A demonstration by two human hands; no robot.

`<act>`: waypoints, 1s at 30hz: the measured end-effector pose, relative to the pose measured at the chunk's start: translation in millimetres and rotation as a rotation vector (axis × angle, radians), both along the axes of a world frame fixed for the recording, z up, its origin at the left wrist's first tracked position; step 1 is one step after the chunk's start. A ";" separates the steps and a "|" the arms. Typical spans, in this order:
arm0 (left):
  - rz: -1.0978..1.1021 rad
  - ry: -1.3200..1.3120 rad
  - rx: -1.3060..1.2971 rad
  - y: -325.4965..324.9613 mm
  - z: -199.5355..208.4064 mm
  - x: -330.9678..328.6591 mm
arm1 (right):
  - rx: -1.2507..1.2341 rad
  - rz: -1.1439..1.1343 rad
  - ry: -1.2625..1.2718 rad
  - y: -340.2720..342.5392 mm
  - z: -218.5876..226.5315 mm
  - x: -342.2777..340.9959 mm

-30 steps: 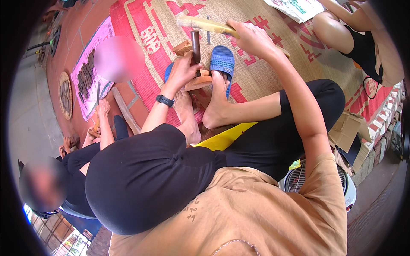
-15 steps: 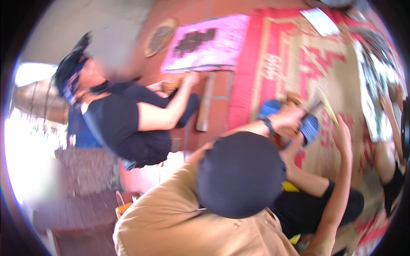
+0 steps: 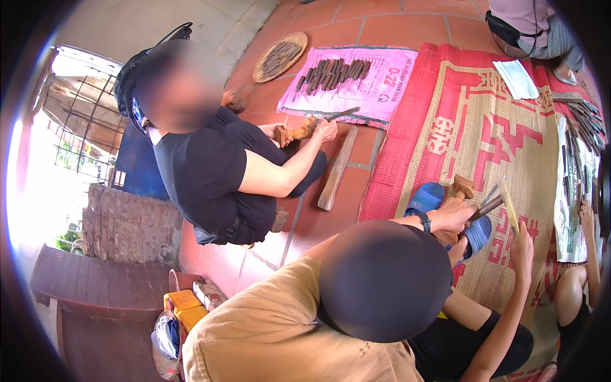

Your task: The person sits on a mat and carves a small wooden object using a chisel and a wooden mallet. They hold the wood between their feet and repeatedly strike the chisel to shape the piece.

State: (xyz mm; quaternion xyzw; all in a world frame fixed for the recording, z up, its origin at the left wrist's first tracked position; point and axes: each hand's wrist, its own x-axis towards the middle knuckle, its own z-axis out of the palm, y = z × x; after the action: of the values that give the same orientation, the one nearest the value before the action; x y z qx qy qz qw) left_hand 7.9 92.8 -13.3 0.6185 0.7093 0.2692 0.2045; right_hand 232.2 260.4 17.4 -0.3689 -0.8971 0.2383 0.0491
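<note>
Neither my left hand nor my right hand shows in the head view. Just ahead, seen from behind, sits a person in a tan shirt point(image 3: 267, 318) and a dark cap. That person's left hand point(image 3: 455, 213) is beside a wooden block point(image 3: 463, 186) and a dark rod point(image 3: 487, 208). Their right hand point(image 3: 522, 248) grips a pale yellow tool point(image 3: 510, 207), its kind unclear. Further left, a crouching person in black point(image 3: 210, 172) holds a carved wooden piece point(image 3: 296, 132) and a long dark tool point(image 3: 344, 114).
Dark sticks lie on a pink sack point(image 3: 388, 105) and in a round basket point(image 3: 294, 39). A wooden bar point(image 3: 337, 169) rests on red tiles. A patterned mat point(image 3: 414, 153) spreads rightward, with a white sheet point(image 3: 563, 239) of dark pieces. Other people are at the right edge. Yellow blocks point(image 3: 188, 309) stand lower left.
The view has steadied from a blur, and most of the scene sits further right in it. The yellow tool remains in the tan-shirted person's right hand.
</note>
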 end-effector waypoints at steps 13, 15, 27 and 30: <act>-0.006 0.044 0.045 -0.8 -3.4 2.1 | -0.155 -0.106 0.028 -11.7 33.2 -14.8; -0.006 0.054 0.056 0.0 -4.8 1.6 | -0.258 -0.075 0.004 -6.0 26.4 -15.6; -0.012 0.046 0.088 3.2 -18.7 1.9 | -0.142 -0.057 -0.046 8.3 4.0 -5.4; -0.024 0.069 0.059 2.3 -15.0 2.8 | -0.248 -0.114 -0.072 -2.2 29.5 -13.5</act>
State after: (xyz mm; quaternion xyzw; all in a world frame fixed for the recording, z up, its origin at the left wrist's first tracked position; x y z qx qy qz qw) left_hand 10.8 95.1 -28.3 0.6416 0.7004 0.2658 0.1648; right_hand 218.8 258.2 46.9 -0.4309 -0.8395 0.3307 -0.0156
